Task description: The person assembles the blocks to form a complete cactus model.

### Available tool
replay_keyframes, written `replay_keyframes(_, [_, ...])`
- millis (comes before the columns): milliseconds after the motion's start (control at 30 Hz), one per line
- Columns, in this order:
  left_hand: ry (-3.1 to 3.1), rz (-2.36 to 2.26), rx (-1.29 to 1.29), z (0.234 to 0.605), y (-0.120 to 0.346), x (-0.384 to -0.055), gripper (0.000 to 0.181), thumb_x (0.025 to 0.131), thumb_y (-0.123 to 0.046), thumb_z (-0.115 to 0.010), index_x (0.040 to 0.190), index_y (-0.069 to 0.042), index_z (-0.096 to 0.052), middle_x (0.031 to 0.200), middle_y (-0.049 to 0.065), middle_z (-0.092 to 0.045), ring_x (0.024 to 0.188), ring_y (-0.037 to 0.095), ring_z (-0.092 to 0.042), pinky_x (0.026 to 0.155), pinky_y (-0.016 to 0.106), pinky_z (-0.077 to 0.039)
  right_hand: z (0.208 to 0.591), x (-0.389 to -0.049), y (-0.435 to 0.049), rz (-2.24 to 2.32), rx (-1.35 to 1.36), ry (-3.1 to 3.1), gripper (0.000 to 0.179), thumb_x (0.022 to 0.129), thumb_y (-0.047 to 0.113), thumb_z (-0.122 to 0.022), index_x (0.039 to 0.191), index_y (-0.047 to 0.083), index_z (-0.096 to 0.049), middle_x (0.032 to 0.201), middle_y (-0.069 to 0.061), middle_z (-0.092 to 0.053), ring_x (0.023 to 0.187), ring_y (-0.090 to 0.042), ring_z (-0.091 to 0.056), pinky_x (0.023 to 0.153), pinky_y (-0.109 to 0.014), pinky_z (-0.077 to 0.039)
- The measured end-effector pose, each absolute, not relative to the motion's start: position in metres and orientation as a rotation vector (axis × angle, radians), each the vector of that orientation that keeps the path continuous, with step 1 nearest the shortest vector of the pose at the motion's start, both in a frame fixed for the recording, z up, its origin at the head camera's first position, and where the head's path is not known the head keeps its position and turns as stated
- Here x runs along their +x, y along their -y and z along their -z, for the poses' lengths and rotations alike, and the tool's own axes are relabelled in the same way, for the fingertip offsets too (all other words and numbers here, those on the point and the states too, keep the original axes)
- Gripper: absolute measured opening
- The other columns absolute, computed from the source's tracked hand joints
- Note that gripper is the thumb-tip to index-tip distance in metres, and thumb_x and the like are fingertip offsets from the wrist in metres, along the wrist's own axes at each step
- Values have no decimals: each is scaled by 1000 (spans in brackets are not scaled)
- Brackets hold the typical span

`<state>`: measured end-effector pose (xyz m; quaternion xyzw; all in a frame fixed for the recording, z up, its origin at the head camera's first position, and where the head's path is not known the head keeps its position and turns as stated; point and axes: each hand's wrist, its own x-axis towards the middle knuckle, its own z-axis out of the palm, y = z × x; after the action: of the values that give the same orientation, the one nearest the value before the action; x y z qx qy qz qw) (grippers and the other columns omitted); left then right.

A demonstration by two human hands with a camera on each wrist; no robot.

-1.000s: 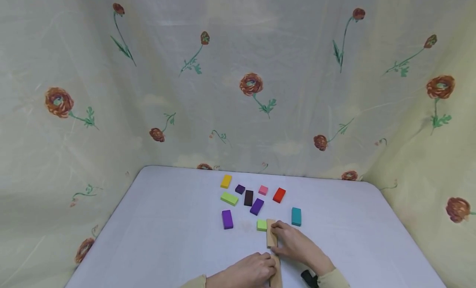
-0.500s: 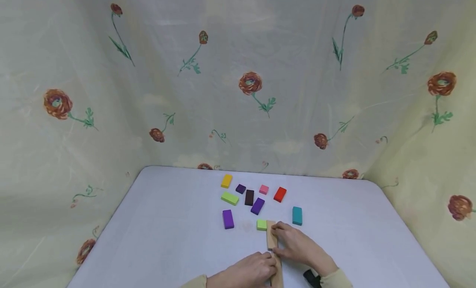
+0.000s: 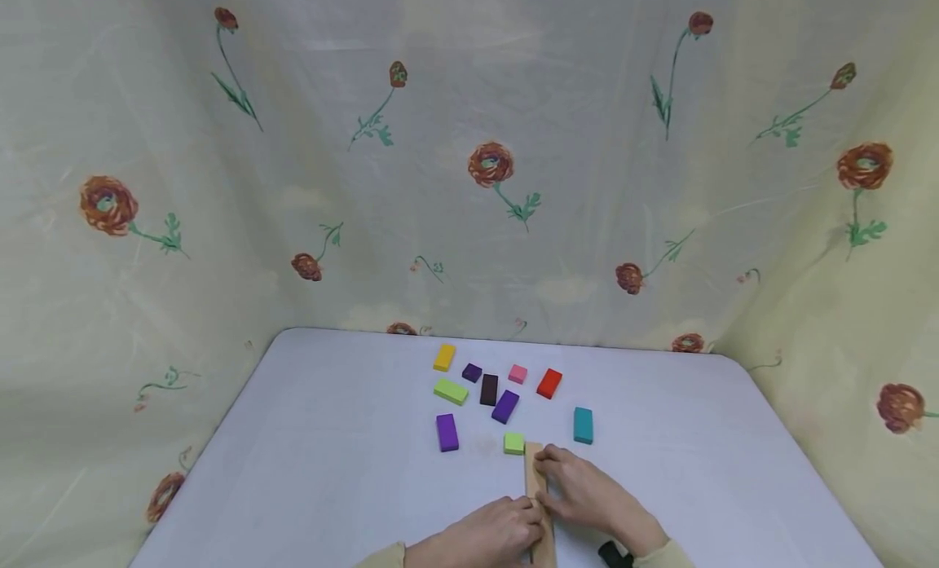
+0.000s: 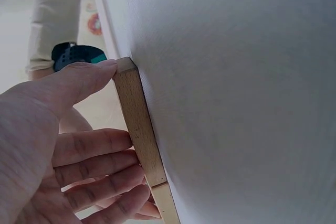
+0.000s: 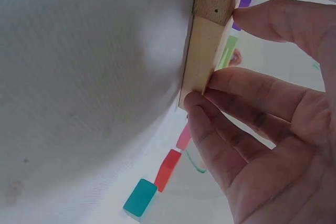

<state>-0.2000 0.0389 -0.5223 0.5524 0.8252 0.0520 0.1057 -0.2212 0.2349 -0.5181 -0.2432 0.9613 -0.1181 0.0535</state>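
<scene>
Two plain wooden blocks lie end to end in a line at the near middle of the white table. My left hand [image 3: 487, 531] grips the nearer wooden block [image 4: 139, 119], its thumb on the near end and its fingers along the length. The farther wooden block [image 5: 202, 51] is held by my right hand [image 3: 587, 490], with fingers at the far end and the thumb near the seam. In both wrist views the block ends meet. A small lime green block [image 3: 514, 443] sits close by the far block's left corner; whether they touch, I cannot tell.
Farther back lie several coloured blocks, among them a purple one [image 3: 447, 433], a teal one [image 3: 583, 425], a red one [image 3: 549, 384] and a yellow one [image 3: 444, 357]. A dark object [image 3: 614, 554] shows by the right wrist. Flowered cloth [image 3: 469, 185] hangs behind the table.
The farther wooden block has slid toward me with my right hand, its end now meeting the nearer block. It has drawn back past the small lime block. My left hand stays nearly still.
</scene>
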Motion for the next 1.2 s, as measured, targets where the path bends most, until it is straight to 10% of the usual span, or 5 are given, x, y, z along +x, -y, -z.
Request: replay_keyframes(1200, [-2458,-124,1726,522,-38,-200,40,88,-47,-66,117,-20,-68,106,-12,-64,92,-3,-50,78,8,-43,529,-264,-233,1262,-427,-2836,31,84,22,-74,111,18,-59,112,0,-62,106,-18,-55,94,-44,-46])
